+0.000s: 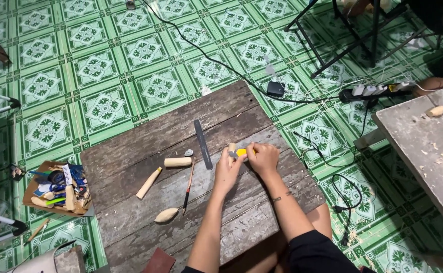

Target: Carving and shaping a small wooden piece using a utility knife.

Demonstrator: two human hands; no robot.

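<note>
Cardboard box (31, 189) full of tools (62, 187)

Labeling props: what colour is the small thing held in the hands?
Yellow: the small object pinched between both hands; head view shows it.

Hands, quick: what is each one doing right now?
Left hand: closed on a small wooden piece.
Right hand: closed on a yellow tool, which touches the wooden piece.

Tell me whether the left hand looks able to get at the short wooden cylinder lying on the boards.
Probably yes. The short wooden cylinder lies in the open on the boards, just left of the left hand, with only bare wood between them. That hand is busy on a small yellow and wood piece, though.
</note>
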